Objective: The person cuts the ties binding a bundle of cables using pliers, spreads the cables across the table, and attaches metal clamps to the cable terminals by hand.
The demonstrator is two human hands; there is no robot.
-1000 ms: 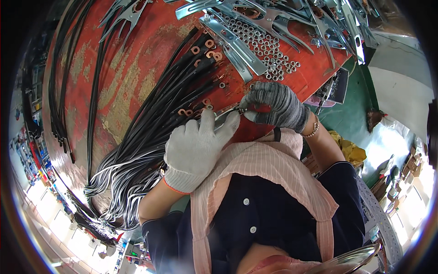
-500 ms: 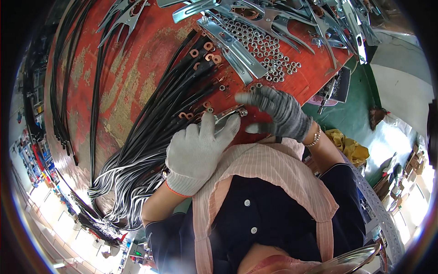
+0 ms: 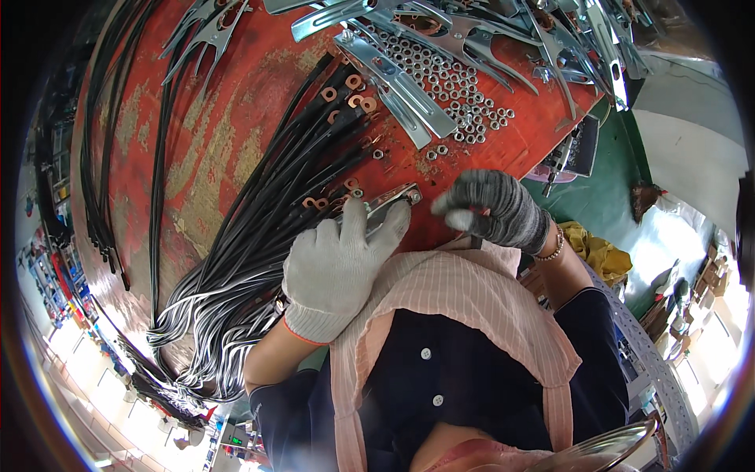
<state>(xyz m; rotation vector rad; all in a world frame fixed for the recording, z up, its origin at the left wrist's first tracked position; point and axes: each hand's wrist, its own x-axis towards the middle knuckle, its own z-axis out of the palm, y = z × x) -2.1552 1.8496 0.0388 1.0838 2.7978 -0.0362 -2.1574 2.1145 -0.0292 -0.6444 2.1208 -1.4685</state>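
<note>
My left hand (image 3: 334, 263), in a white knit glove, holds a shiny metal clamp (image 3: 385, 206) against the near table edge. Its thumb and forefinger press on the clamp from both sides, and the palm hides part of it. At the clamp's far end sits a nut (image 3: 415, 196). Just right of that end is my right hand (image 3: 495, 211), in a grey striped glove, raised with fingers curled toward the thumb. Whatever may be between those fingertips is too small or blurred to make out. Black cables (image 3: 287, 169) with copper ring lugs (image 3: 354, 81) lie beyond my left hand.
Loose hex nuts (image 3: 464, 98) are spread on the red worn table (image 3: 212, 149). Metal spring clamps (image 3: 397, 86) pile up at the far side. More black cables (image 3: 94, 157) hang over the left. A dark bin (image 3: 586, 145) stands beyond the right table edge, near yellow cloth (image 3: 598, 252).
My right hand has drawn back to the right and nearer to me, away from the clamp's end, its fingers curling in. My left hand keeps its grip on the clamp.
</note>
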